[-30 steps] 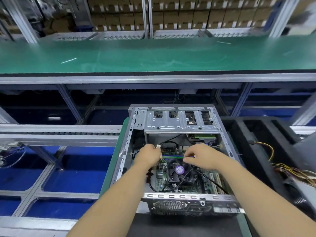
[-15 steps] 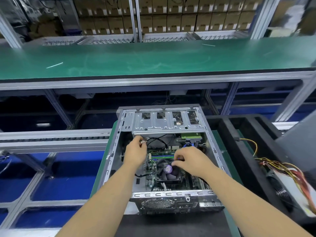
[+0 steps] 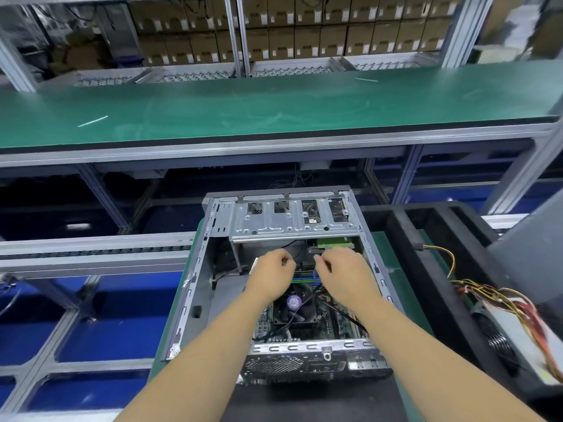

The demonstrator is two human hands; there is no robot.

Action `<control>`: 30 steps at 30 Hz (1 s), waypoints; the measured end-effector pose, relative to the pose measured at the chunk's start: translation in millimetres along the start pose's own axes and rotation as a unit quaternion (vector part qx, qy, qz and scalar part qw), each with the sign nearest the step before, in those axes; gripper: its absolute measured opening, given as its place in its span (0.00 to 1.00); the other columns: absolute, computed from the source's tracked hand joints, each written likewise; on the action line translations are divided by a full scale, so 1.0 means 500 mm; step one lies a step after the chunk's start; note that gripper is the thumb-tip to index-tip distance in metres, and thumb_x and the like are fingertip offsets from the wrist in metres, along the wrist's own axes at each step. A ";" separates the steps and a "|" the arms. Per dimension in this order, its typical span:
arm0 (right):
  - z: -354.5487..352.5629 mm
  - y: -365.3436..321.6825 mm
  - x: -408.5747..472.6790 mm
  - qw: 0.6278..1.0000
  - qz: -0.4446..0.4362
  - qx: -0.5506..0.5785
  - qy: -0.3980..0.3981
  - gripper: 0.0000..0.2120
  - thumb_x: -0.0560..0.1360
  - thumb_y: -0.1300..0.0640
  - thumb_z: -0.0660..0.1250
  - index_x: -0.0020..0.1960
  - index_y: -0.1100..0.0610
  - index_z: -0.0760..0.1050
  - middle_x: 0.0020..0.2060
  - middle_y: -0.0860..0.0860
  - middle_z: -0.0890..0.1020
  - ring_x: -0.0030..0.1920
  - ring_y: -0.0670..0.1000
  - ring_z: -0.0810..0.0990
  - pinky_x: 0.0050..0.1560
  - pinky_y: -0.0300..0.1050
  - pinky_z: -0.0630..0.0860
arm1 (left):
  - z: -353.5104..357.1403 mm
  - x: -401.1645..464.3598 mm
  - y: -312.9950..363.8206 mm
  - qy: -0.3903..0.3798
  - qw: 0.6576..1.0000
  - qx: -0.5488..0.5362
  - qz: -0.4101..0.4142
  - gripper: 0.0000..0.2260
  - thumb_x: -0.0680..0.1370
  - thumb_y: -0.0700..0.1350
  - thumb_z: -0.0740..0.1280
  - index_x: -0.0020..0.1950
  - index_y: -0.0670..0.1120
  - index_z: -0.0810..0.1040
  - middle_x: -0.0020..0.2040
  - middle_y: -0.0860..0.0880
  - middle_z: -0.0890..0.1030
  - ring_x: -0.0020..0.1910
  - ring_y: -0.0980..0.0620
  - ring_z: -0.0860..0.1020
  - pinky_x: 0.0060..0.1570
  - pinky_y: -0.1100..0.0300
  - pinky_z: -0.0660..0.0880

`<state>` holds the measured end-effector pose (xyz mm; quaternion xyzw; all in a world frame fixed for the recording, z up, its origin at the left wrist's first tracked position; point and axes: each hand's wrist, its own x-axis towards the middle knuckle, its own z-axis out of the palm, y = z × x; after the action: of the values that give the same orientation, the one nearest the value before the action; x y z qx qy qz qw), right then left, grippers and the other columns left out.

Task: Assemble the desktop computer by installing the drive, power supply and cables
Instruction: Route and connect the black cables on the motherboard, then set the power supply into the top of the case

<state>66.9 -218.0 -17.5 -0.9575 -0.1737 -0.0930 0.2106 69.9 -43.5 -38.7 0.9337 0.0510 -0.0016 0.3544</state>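
The open computer case [image 3: 195,287] lies on its side in front of me, its drive cage [image 3: 289,226] at the far end. Inside are the motherboard and the CPU fan [image 3: 294,303]. Both of my hands hover over the board just below the cage. My left hand [image 3: 271,275] has its fingers curled round a thin black cable [image 3: 294,246], and a small pale connector end sticks out at its left side. My right hand [image 3: 342,271] is close beside it, fingertips pinched together on the same cable. The power supply [image 3: 518,345] lies outside the case at the right.
A black foam tray [image 3: 405,239] to the right holds the power supply with its yellow and red wire bundle [image 3: 499,296]. A long green workbench [image 3: 274,108] runs across behind the case. Aluminium conveyor rails [image 3: 91,251] stand at the left, and cardboard boxes fill the far shelves.
Both hands have moved up the board toward the drive cage and closer together. The right hand left the fan area. The view shifted, putting the case more to the centre.
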 end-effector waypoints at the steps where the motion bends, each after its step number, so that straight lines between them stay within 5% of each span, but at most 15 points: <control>1: 0.000 0.001 0.000 1.000 0.010 0.017 0.009 0.20 0.82 0.50 0.58 0.33 0.53 0.66 0.30 0.47 0.70 0.36 0.54 0.73 0.43 0.52 0.74 | 0.006 0.002 0.011 0.003 0.999 -0.036 -0.016 0.08 0.78 0.45 0.61 0.44 0.49 0.80 0.38 0.55 0.81 0.38 0.53 0.77 0.37 0.59 0.71; 4: -0.006 -0.003 0.002 0.997 0.021 0.073 0.023 0.21 0.83 0.49 0.58 0.31 0.49 0.64 0.27 0.45 0.69 0.32 0.49 0.70 0.38 0.51 0.72 | 0.018 0.005 0.046 0.037 0.995 -0.089 -0.019 0.12 0.77 0.45 0.61 0.34 0.51 0.75 0.30 0.56 0.77 0.30 0.56 0.71 0.31 0.60 0.66; 7: -0.022 -0.011 0.018 0.983 0.039 0.167 0.058 0.14 0.82 0.51 0.59 0.40 0.53 0.75 0.31 0.45 0.77 0.35 0.46 0.75 0.38 0.44 0.72 | 0.029 0.004 0.094 0.056 0.987 -0.152 0.013 0.15 0.79 0.46 0.60 0.32 0.48 0.70 0.26 0.57 0.73 0.26 0.58 0.67 0.30 0.57 0.63; 11: -0.064 0.001 0.045 0.935 0.139 0.286 0.154 0.09 0.79 0.58 0.62 0.53 0.51 0.79 0.38 0.42 0.79 0.40 0.40 0.77 0.38 0.28 0.67 | 0.037 0.010 0.165 0.060 0.988 -0.133 0.045 0.08 0.80 0.49 0.59 0.46 0.52 0.76 0.38 0.54 0.80 0.36 0.54 0.77 0.38 0.54 0.75; 17: -0.110 0.145 0.036 0.899 0.291 0.284 0.165 0.15 0.80 0.57 0.60 0.65 0.55 0.76 0.48 0.48 0.79 0.48 0.48 0.75 0.50 0.40 0.68 | 0.080 0.024 0.268 0.070 0.981 0.022 0.178 0.10 0.79 0.46 0.60 0.58 0.48 0.77 0.54 0.50 0.78 0.54 0.47 0.74 0.52 0.49 0.75; 20: -0.101 0.220 -0.005 0.904 0.322 0.247 0.132 0.16 0.80 0.59 0.60 0.67 0.57 0.75 0.50 0.52 0.80 0.50 0.51 0.76 0.52 0.41 0.69 | 0.123 0.027 0.328 0.030 0.961 0.137 0.239 0.12 0.79 0.47 0.60 0.60 0.48 0.76 0.55 0.47 0.78 0.55 0.44 0.74 0.53 0.49 0.72; 24: -0.106 0.304 -0.046 0.935 0.322 0.100 0.111 0.17 0.79 0.59 0.62 0.67 0.56 0.73 0.57 0.57 0.80 0.58 0.61 0.77 0.57 0.55 0.74 | 0.191 0.026 0.404 -0.051 0.923 0.249 0.289 0.14 0.80 0.48 0.58 0.63 0.47 0.74 0.58 0.45 0.76 0.57 0.41 0.74 0.54 0.47 0.69; 27: -0.125 0.381 -0.082 0.935 0.333 -0.092 0.079 0.20 0.76 0.53 0.66 0.67 0.53 0.71 0.60 0.58 0.76 0.62 0.63 0.71 0.61 0.59 0.68 | 0.255 0.019 0.453 -0.134 0.902 0.298 0.281 0.14 0.81 0.48 0.58 0.64 0.46 0.73 0.61 0.43 0.75 0.60 0.40 0.73 0.55 0.47 0.69; 30: -0.142 0.453 -0.132 0.911 0.376 -0.167 0.011 0.31 0.73 0.44 0.69 0.72 0.50 0.64 0.67 0.58 0.69 0.67 0.63 0.64 0.67 0.63 0.62 | 0.322 0.008 0.485 -0.185 0.894 0.312 0.262 0.08 0.80 0.48 0.59 0.56 0.47 0.72 0.59 0.43 0.76 0.58 0.40 0.75 0.51 0.48 0.68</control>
<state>82.7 -461.0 -54.3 -0.9721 0.2194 -0.0451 0.0691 102.6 -329.9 0.8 0.9587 -0.2649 -0.0973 0.0353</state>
